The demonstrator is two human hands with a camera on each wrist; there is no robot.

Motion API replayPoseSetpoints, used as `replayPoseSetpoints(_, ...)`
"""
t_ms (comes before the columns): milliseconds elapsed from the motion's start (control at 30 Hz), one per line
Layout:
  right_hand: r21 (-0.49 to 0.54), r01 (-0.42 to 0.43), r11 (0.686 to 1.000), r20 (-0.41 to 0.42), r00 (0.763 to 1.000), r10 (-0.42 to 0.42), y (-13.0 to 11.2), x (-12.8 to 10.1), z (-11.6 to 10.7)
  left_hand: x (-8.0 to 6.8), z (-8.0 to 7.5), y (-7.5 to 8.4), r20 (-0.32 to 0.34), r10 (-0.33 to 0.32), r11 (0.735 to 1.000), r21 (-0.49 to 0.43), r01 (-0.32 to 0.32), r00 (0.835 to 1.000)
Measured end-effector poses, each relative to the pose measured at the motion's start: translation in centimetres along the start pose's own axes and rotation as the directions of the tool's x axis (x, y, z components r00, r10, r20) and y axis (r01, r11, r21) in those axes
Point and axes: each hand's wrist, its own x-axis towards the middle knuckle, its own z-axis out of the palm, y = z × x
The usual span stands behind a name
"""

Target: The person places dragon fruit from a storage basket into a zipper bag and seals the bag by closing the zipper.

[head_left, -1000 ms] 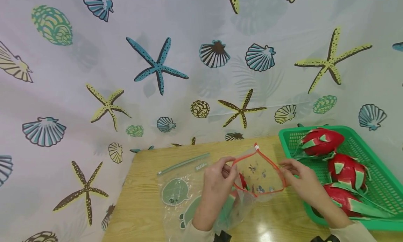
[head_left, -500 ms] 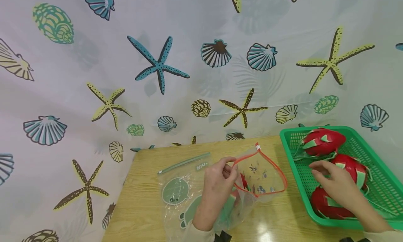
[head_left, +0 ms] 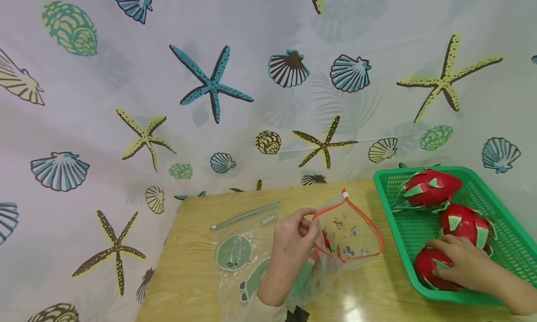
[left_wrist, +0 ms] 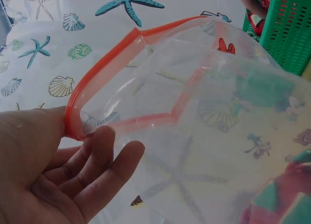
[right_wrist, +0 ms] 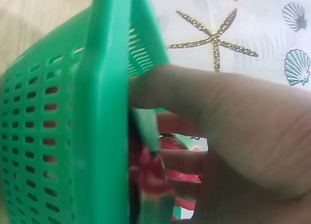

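Observation:
With its thumb and fingers my left hand (head_left: 289,245) pinches the orange-edged rim of a clear zip bag (head_left: 352,226) printed with small cartoon figures. The bag's mouth gapes wide. Through its film, in the left wrist view, a red and green dragon fruit (left_wrist: 286,199) shows inside. My right hand (head_left: 467,263) reaches into the green basket (right_wrist: 104,112) and grips a dragon fruit (head_left: 428,263) near the front corner; the hand covers part of that fruit. Two more dragon fruits, one at the back (head_left: 432,189) and one in the middle (head_left: 465,224), lie behind it.
A second clear bag (head_left: 235,254) with a green zip and green cartoon prints lies flat on the wooden table (head_left: 180,275), partly under my left forearm. The basket's raised wall stands at the right. A shell-and-starfish cloth (head_left: 251,79) hangs behind the table.
My right hand has let go of the bag's right rim, moved right over the basket and come down onto the front dragon fruit. My left hand keeps its pinch on the bag.

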Motion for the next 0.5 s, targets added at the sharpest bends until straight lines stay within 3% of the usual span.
replayPoseSetpoints(333,-0.139,-0.027,0.99,0.125,0.991,0.045,0.8,-0.1,1.1,0.0,0.0,0.0,0.0,0.031,0.999,0.004,-0.031,1.0)
replayPoseSetpoints(500,-0.128,-0.043,0.991,0.164,0.984,0.064,1.1,0.2,1.5,-0.1,0.0,-0.1,-0.003,0.025,1.0,0.002,-0.024,1.0)
